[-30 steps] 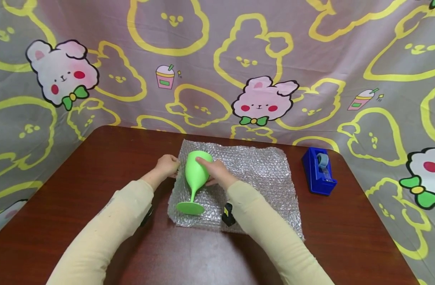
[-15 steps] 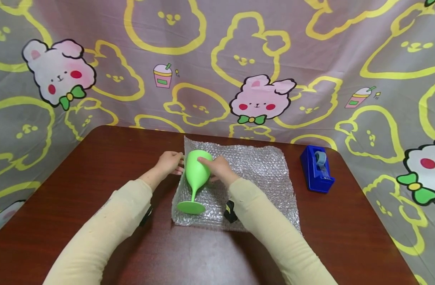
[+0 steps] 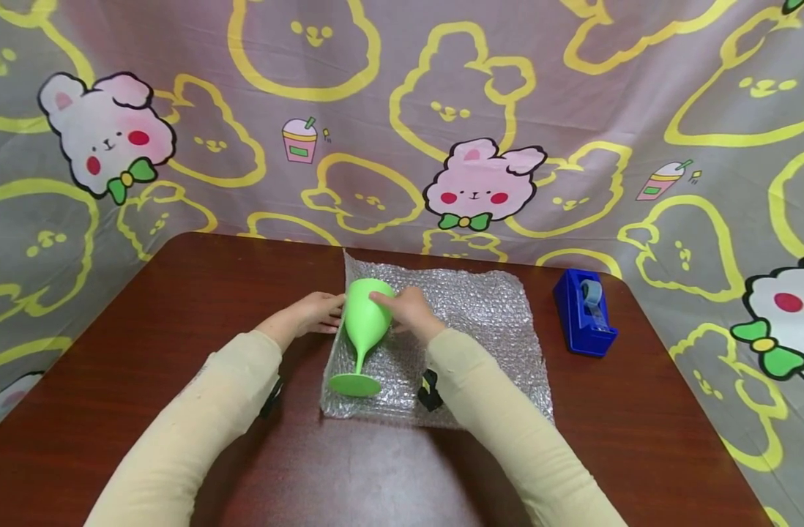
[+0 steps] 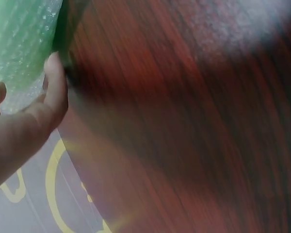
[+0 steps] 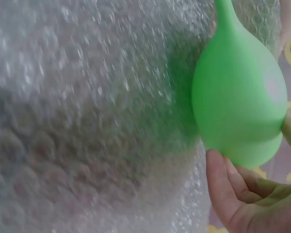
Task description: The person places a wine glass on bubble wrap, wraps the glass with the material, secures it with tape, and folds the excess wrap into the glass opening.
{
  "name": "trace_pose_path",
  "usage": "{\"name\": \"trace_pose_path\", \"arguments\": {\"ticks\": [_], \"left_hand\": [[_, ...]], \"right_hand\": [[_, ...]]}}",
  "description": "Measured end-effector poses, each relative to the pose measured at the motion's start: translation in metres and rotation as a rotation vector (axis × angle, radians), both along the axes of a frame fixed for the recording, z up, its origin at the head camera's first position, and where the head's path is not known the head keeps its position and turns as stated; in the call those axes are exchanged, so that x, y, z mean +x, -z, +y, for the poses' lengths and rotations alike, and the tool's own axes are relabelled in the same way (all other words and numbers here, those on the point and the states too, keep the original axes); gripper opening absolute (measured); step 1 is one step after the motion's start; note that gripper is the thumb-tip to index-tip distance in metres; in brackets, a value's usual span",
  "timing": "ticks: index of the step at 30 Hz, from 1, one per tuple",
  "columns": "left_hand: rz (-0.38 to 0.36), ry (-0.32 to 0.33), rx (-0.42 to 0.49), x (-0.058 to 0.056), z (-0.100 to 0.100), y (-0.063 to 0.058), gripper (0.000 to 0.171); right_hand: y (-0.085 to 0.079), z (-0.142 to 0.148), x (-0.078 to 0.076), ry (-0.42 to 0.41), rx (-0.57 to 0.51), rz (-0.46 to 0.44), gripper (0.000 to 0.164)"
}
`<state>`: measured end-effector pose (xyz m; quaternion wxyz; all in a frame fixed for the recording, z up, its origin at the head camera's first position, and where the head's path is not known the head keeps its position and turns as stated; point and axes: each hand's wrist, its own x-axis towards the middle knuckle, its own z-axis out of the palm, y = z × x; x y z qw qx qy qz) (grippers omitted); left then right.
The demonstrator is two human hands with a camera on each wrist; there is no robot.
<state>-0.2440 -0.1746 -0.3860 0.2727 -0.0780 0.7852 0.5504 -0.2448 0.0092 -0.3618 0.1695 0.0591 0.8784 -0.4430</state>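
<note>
A light green plastic goblet (image 3: 367,316) lies tilted over the left part of a bubble wrap sheet (image 3: 481,322), its round foot toward the person. My right hand (image 3: 411,311) grips the goblet's bowl near the rim, thumb on top; in the right wrist view its fingers (image 5: 220,182) lie beneath the bowl. My left hand (image 3: 316,313) touches the sheet's raised left edge from outside with fairly straight fingers. In the left wrist view, a finger (image 4: 56,87) presses the bubble wrap (image 4: 26,43), and the goblet's green shows through it.
A blue tape dispenser (image 3: 583,313) with a roll of clear tape stands at the right back of the dark brown wooden table (image 3: 178,329). A cartoon-printed cloth (image 3: 356,110) hangs behind and beside the table.
The left hand has moved slightly right, and its fingers have gone from pinching to lying flatter against the sheet. The sheet's left edge has risen toward the goblet, which hardly moves.
</note>
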Motion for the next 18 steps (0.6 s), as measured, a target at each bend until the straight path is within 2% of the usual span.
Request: {"name": "trace_pose_path", "arguments": {"ticks": [4, 7, 13, 18], "left_hand": [[-0.051, 0.069, 0.011, 0.001, 0.003, -0.001, 0.063], [-0.06, 0.093, 0.038, 0.001, 0.006, -0.002, 0.066], [-0.091, 0.088, 0.1, -0.001, 0.013, -0.003, 0.067], [-0.104, 0.077, 0.159, -0.002, 0.019, -0.002, 0.067]], "right_hand": [[-0.005, 0.006, 0.001, 0.001, 0.047, 0.004, 0.059], [-0.007, 0.01, 0.003, 0.005, 0.012, 0.015, 0.052], [-0.011, 0.017, 0.007, 0.022, -0.072, 0.024, 0.049], [-0.013, 0.023, 0.007, 0.017, -0.074, 0.015, 0.042]]}}
